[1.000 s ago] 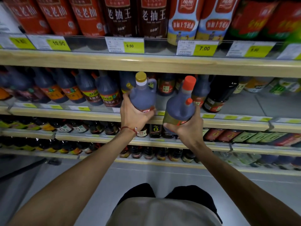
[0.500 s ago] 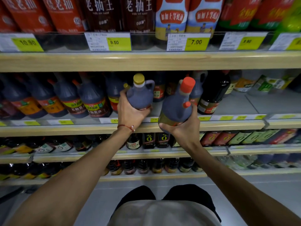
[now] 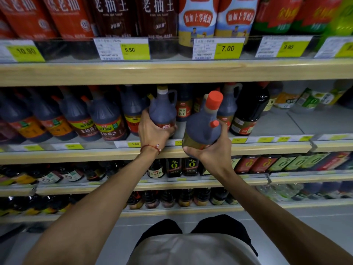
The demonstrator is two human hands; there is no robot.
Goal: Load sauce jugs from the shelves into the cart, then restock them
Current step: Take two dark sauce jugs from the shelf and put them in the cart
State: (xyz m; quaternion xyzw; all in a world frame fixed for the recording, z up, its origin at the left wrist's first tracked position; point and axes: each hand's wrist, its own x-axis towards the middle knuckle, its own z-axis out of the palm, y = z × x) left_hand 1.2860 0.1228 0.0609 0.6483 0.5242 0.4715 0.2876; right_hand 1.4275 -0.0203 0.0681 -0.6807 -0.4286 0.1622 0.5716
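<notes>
Supermarket aisle, sauce section: wooden-edged tiers face the person. Landmark: middle shelf.

- Left hand: fingers and thumb wrapped round the lower body of the yellow-capped jug. Jug upright, at the front of the middle shelf. The hand hides whether its base touches the board.
- Right hand: cupped under the orange-capped jug and gripping it. Jug tilted, in the air just in front of the middle shelf's edge, not resting on it.
- Shelved jugs pack the left part of the middle shelf. A bare stretch lies on its right part.
- Cart: not in view.

Judgement on progress: two jugs are in hand, one at the board and one clear of it. One frame cannot tell whether they are coming off for the cart or going back as restock. If loading, most of the row is yet to be taken. If restocking, the bare stretch suggests room left to fill. Either way the task looks mid-course, not near its end.
</notes>
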